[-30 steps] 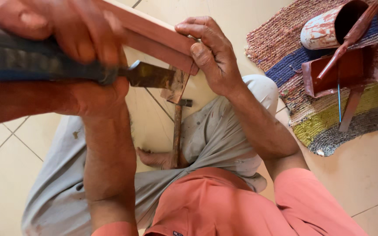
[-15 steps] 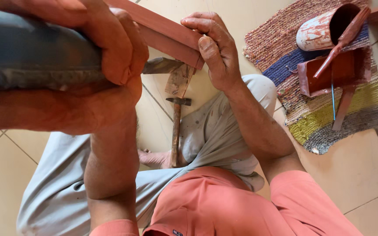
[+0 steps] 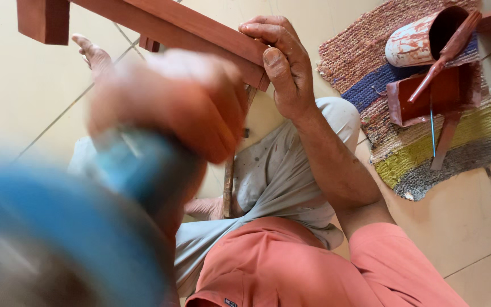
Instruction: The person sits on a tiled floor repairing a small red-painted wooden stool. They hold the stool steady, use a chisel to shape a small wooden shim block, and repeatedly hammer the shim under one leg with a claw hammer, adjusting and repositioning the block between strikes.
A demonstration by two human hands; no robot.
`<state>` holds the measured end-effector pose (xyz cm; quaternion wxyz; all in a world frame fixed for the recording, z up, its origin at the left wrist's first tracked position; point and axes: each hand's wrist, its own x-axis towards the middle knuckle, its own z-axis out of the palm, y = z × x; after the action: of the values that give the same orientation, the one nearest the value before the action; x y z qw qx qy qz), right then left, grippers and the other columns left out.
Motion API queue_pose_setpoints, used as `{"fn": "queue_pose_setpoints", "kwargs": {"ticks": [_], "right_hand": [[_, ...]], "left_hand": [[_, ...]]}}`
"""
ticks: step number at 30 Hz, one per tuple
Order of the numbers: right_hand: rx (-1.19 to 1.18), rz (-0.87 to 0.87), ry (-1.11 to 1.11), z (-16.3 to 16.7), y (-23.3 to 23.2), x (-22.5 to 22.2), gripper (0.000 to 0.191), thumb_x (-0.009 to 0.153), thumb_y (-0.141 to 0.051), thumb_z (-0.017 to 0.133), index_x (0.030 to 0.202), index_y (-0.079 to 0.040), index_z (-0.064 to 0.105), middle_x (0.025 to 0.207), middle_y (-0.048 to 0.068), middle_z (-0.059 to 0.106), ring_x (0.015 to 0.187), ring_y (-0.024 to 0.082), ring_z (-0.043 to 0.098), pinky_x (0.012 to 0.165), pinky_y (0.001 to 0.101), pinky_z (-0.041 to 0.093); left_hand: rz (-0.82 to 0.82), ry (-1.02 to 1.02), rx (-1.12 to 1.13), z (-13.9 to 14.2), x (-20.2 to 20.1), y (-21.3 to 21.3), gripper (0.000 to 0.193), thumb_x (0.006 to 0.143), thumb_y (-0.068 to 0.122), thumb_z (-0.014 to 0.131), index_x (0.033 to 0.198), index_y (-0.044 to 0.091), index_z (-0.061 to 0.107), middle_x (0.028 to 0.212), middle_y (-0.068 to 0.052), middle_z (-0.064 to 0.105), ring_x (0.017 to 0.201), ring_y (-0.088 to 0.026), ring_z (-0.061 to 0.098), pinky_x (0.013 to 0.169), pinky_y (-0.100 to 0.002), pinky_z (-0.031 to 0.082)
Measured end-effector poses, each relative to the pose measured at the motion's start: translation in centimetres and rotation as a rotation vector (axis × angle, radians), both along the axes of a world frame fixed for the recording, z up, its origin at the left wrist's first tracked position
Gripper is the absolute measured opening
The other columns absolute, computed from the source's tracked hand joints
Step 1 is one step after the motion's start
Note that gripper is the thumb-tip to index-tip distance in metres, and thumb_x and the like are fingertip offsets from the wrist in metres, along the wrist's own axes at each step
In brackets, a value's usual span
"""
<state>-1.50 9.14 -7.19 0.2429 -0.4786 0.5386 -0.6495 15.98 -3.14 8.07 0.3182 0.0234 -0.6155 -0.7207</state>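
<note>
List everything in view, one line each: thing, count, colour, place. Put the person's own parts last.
wooden frame: 1, red-brown, top, across the lap
blue-handled tool: 1, blue, blurred, lower left, close to the camera
hammer: 1, wooden handle, on the floor between the legs
woven mat: 1, striped pink, blue, yellow and grey, right
paint can: 1, white smeared red, on the mat
tray: 1, red, on the mat below the can
stick: 1, red-stained, leaning from can to tray
tiled floor: cream
left hand: blurred, gripping the blue-handled tool
right hand: gripping the wooden frame
</note>
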Motion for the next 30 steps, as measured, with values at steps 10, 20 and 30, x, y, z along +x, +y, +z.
{"fn": "queue_pose_setpoints", "kwargs": {"ticks": [10,20,30], "right_hand": [[-0.037,-0.006,0.028,0.4,0.0,0.0,0.037,0.115,-0.028,0.045,0.133,-0.002,0.063,0.131,0.013,0.062,0.127,0.022,0.058,0.114,0.0327,0.045],[-0.034,-0.027,0.006,0.1,0.0,0.2,0.038,0.115,-0.029,0.045,0.132,0.000,0.063,0.131,0.014,0.060,0.126,0.022,0.058,0.114,0.0334,0.045],[-0.017,-0.042,0.036,0.1,0.0,0.1,0.038,0.115,-0.028,0.044,0.133,0.000,0.063,0.132,0.014,0.061,0.127,0.022,0.059,0.116,0.0338,0.045]], "left_hand": [[-0.031,-0.097,-0.057,2.1,-0.1,1.4,0.041,0.088,0.020,0.072,0.120,0.003,0.052,0.089,-0.010,0.057,0.074,-0.021,0.055,0.068,-0.030,0.046],[0.255,0.180,0.164,-3.1,-1.0,0.4,0.044,0.087,0.030,0.072,0.115,0.003,0.050,0.085,-0.010,0.053,0.069,-0.021,0.051,0.064,-0.031,0.043],[0.531,0.284,0.307,-5.3,-2.6,-2.1,0.049,0.087,0.040,0.071,0.109,0.002,0.049,0.081,-0.010,0.050,0.064,-0.021,0.047,0.059,-0.032,0.040]]}}
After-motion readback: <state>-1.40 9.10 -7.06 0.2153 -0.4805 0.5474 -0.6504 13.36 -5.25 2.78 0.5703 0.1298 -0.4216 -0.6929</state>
